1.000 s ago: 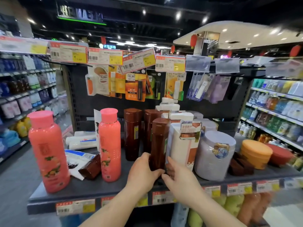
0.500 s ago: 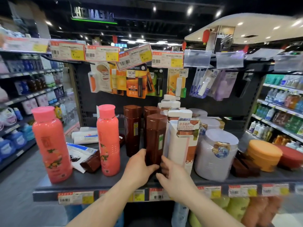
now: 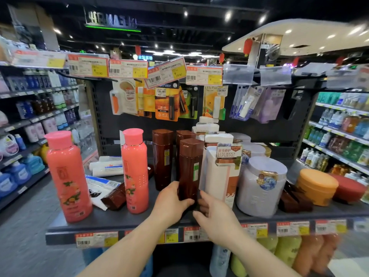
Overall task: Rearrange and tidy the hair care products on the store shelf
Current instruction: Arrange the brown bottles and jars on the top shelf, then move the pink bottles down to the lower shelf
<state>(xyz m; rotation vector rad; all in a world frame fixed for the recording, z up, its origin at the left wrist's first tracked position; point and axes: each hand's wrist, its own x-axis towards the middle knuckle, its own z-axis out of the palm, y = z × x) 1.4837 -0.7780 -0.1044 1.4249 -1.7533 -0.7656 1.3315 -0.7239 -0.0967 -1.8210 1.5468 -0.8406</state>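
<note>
Presently, a tall dark-brown faceted plastic bottle with a brown cap [image 3: 189, 166] is held upright at its base between both hands, near the front edge of the dark grey store shelf [image 3: 111, 220]. The left hand [image 3: 169, 202] is wrapped round the bottle's lower left side, thumb across the front; the right hand [image 3: 213, 212] is curled against its lower right side, fingers tucked between the bottle and the white carton printed with "LUXURIOUS REPAIRING" [image 3: 221, 174] just beside it. Whether the base rests on the shelf cannot be told, since the hands cover it. Behind the held bottle, two matching brown bottles [image 3: 162, 156] stand upright; to its left stands a slim coral-pink bottle with a pink cap [image 3: 135, 172], and further left a second, larger pink bottle [image 3: 67, 176]. A small brown packet [image 3: 114, 197] lies flat beside the slim pink one. The step in hand is judged to be the lining-up of the brown bottle with its fellows. The next move would call for the bottle to be kept upright and slid squarely into the row, without the carton being nudged.
</note>
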